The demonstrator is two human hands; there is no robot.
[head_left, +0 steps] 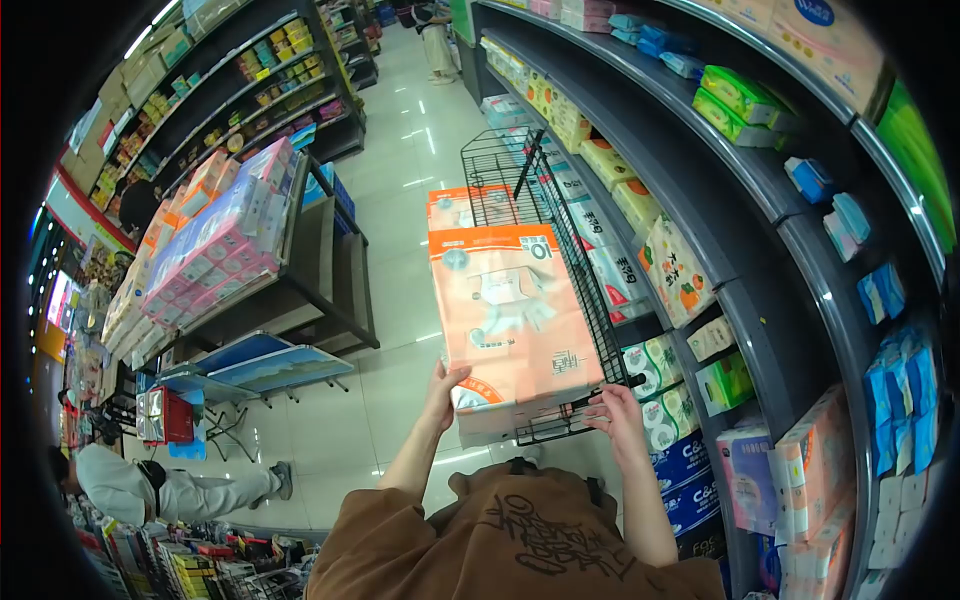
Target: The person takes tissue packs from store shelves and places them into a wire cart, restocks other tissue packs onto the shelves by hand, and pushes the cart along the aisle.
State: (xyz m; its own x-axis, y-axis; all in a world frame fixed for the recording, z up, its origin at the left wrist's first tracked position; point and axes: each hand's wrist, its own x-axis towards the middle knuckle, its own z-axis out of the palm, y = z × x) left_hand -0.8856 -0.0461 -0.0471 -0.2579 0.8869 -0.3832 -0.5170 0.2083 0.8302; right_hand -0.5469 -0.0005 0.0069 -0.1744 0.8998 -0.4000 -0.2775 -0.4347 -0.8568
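The left hand (447,392) pinches the near left corner of an orange tissue multipack (515,320), thumb on top. The right hand (620,418) curls close to its near right corner; whether it grips anything, I cannot tell. The multipack is at the black wire shopping cart (598,305), but not visibly settled inside. Beyond lies a second orange pack (455,208).

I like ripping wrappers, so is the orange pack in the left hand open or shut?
Shut, as far as shows: the orange pack has no visible tear on its printed face. Underside: cannot tell.
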